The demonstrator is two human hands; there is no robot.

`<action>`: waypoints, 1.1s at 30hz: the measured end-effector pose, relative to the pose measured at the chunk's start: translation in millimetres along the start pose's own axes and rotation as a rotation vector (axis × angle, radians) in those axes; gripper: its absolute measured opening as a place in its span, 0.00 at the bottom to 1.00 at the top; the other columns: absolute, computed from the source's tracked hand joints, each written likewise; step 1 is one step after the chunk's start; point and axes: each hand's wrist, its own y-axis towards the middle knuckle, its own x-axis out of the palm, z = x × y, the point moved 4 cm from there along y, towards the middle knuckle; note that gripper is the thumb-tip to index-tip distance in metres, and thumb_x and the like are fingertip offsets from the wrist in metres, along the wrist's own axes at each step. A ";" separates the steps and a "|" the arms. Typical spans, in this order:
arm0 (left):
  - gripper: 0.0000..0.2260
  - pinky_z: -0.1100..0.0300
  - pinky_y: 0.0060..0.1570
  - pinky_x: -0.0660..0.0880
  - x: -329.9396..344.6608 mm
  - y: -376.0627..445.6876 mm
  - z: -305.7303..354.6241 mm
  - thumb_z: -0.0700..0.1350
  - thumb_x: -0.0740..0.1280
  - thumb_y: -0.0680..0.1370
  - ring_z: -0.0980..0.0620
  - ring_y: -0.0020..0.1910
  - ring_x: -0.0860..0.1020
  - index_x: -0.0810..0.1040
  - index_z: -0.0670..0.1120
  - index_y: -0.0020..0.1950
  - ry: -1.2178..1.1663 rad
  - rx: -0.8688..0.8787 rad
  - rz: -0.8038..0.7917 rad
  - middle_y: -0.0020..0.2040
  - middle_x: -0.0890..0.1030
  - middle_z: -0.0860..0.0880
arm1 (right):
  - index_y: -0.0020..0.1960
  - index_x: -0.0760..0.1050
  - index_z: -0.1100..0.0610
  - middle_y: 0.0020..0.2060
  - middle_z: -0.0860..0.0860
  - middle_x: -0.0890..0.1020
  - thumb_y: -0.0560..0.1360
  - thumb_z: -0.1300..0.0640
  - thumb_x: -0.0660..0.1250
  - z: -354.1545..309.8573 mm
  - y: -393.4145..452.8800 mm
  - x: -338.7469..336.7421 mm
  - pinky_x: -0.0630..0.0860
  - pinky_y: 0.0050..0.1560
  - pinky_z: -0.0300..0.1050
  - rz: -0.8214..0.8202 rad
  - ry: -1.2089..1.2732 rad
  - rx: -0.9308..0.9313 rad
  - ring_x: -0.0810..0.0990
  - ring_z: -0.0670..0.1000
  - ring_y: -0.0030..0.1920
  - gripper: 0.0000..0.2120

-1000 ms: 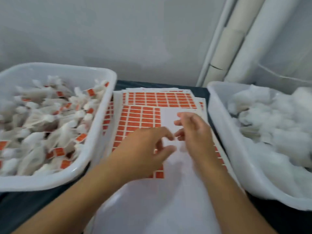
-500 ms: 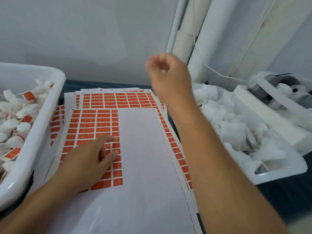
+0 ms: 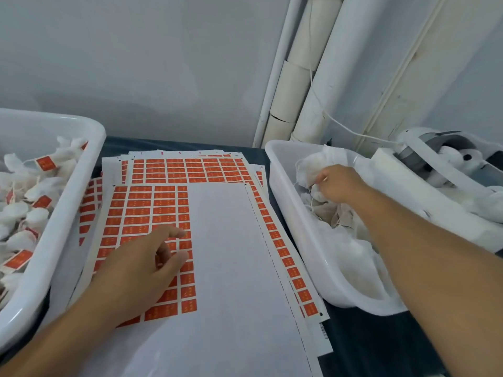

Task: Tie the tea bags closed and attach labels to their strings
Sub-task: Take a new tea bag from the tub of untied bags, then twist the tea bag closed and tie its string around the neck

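Your right hand (image 3: 336, 185), raised in the air half a second ago, has dropped into the right tub (image 3: 296, 213) and now curls its fingers round an untied tea bag (image 3: 309, 170) in the pile there. So 1 bag is being picked for tying, by my reading. Your left hand (image 3: 138, 270) stays on the label sheet (image 3: 152, 213) on the worktop (image 3: 362, 346), fingers relaxed, holding nothing, index tip near the edge of the orange labels. Finished, labelled bags (image 3: 30, 202) fill the left tub (image 3: 68, 213).
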 end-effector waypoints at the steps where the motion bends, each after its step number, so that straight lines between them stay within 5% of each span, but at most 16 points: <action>1: 0.16 0.76 0.31 0.71 0.4 -0.1 -0.2 0.66 0.61 0.74 0.60 0.37 0.82 0.68 0.69 0.61 -0.002 0.000 -0.002 0.40 0.80 0.64 | 0.57 0.84 0.49 0.61 0.48 0.82 0.77 0.60 0.66 -5.7 1.7 3.9 0.75 0.58 0.44 0.012 -0.023 -0.044 0.79 0.55 0.60 0.13; 7: 0.14 0.76 0.28 0.71 -0.6 1.6 -1.6 0.67 0.62 0.72 0.62 0.36 0.82 0.69 0.71 0.57 -0.009 -0.024 -0.008 0.39 0.80 0.64 | 0.65 0.77 0.48 0.55 0.50 0.80 0.81 0.53 0.67 -57.5 15.2 25.5 0.80 0.56 0.49 -0.074 -0.110 -0.102 0.81 0.54 0.49 0.13; 12: 0.12 0.77 0.27 0.70 -1.2 3.1 -1.6 0.67 0.61 0.72 0.66 0.37 0.81 0.67 0.75 0.54 -0.009 -0.046 -0.028 0.40 0.81 0.65 | 0.52 0.77 0.55 0.44 0.51 0.78 0.79 0.53 0.70 -58.1 28.5 34.8 0.77 0.49 0.46 -0.194 -0.184 0.072 0.78 0.52 0.42 0.06; 17: 0.13 0.74 0.30 0.74 -1.4 2.9 -0.7 0.64 0.65 0.76 0.62 0.37 0.82 0.67 0.73 0.58 0.000 -0.041 -0.028 0.40 0.80 0.64 | 0.41 0.71 0.56 0.38 0.52 0.76 0.78 0.54 0.69 -51.3 33.5 28.7 0.71 0.40 0.48 0.005 -0.201 0.092 0.75 0.53 0.36 0.11; 22: 0.14 0.75 0.31 0.73 -3.5 -0.6 3.3 0.62 0.65 0.77 0.60 0.38 0.81 0.68 0.70 0.61 -0.024 -0.041 -0.008 0.42 0.79 0.64 | 0.28 0.71 0.57 0.25 0.51 0.74 0.80 0.48 0.63 -30.9 24.5 -4.1 0.69 0.34 0.44 0.396 0.216 -0.061 0.73 0.52 0.27 0.23; 25: 0.12 0.75 0.31 0.73 -6.2 -2.9 8.0 0.61 0.65 0.78 0.59 0.38 0.81 0.70 0.68 0.61 -0.077 -0.040 0.019 0.41 0.80 0.63 | 0.36 0.78 0.63 0.34 0.50 0.84 0.81 0.46 0.61 -29.6 10.9 -26.9 0.74 0.36 0.43 0.513 0.496 -0.101 0.78 0.46 0.31 0.25; 28: 0.13 0.77 0.30 0.71 -10.5 -5.1 14.2 0.64 0.61 0.74 0.59 0.40 0.82 0.73 0.66 0.58 -0.173 -0.043 0.071 0.43 0.80 0.63 | 0.33 0.76 0.60 0.27 0.42 0.79 0.82 0.45 0.61 -39.5 -7.8 -51.5 0.70 0.36 0.42 0.657 0.837 -0.119 0.73 0.41 0.28 0.25; 33: 0.13 0.80 0.34 0.72 -21.4 -9.6 29.9 0.65 0.64 0.74 0.72 0.52 0.78 0.76 0.64 0.56 -0.436 0.016 0.131 0.50 0.79 0.72 | 0.24 0.70 0.47 0.22 0.42 0.71 0.80 0.39 0.61 -101.8 -58.9 -91.5 0.70 0.36 0.36 0.607 1.053 -0.406 0.69 0.41 0.27 0.27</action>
